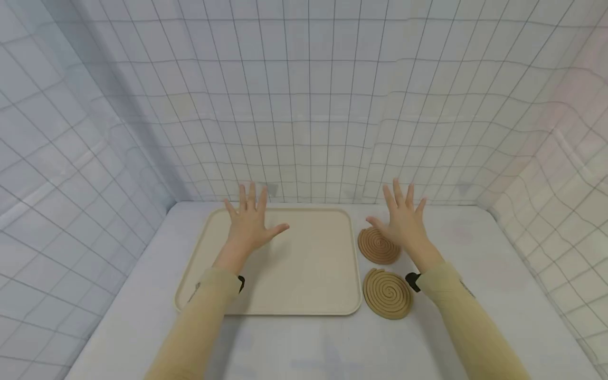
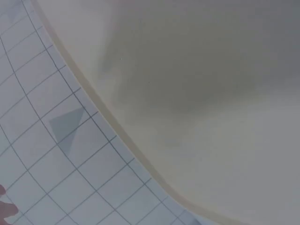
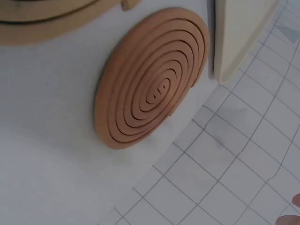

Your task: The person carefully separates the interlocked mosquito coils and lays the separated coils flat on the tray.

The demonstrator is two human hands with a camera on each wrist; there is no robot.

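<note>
Both hands are held out with fingers spread, and neither grips anything. My left hand (image 1: 248, 226) hovers over the left part of a cream tray (image 1: 313, 264), casting a shadow on it. My right hand (image 1: 404, 224) is above the far right side of the table and overlaps the edge of a reddish-brown flat spiral coil (image 1: 379, 246). Nearer to me lies a second spiral coil (image 1: 388, 294), yellowish-brown. In the right wrist view the reddish coil (image 3: 154, 79) lies flat beside the tray's corner, with fingertips (image 3: 287, 220) at the lower right edge.
A white table (image 1: 304, 343) carries the tray and coils. Behind it and at both sides stand white sheets with a dark grid (image 1: 309, 105), meeting the table's far edge just past the tray. Black bands (image 1: 413, 281) sit at the wrists.
</note>
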